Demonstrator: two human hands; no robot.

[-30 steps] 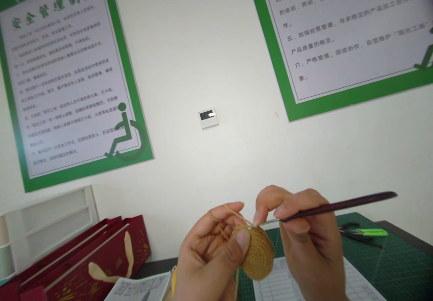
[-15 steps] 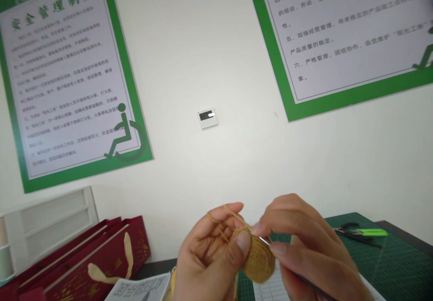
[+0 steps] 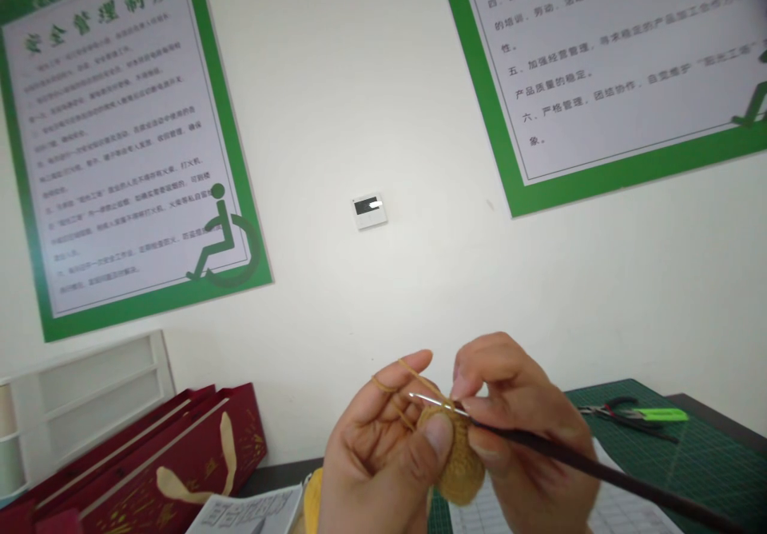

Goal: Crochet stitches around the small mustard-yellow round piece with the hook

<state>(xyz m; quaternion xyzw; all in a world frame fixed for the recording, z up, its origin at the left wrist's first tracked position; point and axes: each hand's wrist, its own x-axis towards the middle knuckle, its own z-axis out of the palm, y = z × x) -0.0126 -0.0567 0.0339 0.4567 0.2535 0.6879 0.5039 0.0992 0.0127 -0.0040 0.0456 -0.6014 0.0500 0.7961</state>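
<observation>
My left hand (image 3: 383, 454) pinches a rounded piece of tan crochet work (image 3: 461, 470) between thumb and fingers. A strand of tan yarn (image 3: 413, 372) loops round its raised index finger and runs to the top edge of the piece. My right hand (image 3: 524, 430) is closed on a crochet hook (image 3: 557, 450) with a dark handle and a silver shaft. The hook's metal tip lies at the upper edge of the crochet work, pointing left beneath the yarn. Part of the piece is covered by my left thumb.
A green cutting mat (image 3: 659, 462) covers the table at right, with pliers (image 3: 623, 418), a bright green item (image 3: 662, 415) and printed paper (image 3: 623, 502). Dark red gift bags (image 3: 240, 430) and a printed sheet (image 3: 245, 510) are at left. Something yellow (image 3: 312, 502) shows beside my left hand.
My right hand has turned the hook: its handle pointed up right, then down right, and its tip now extends left past the work's edge. My left hand has shifted slightly right.
</observation>
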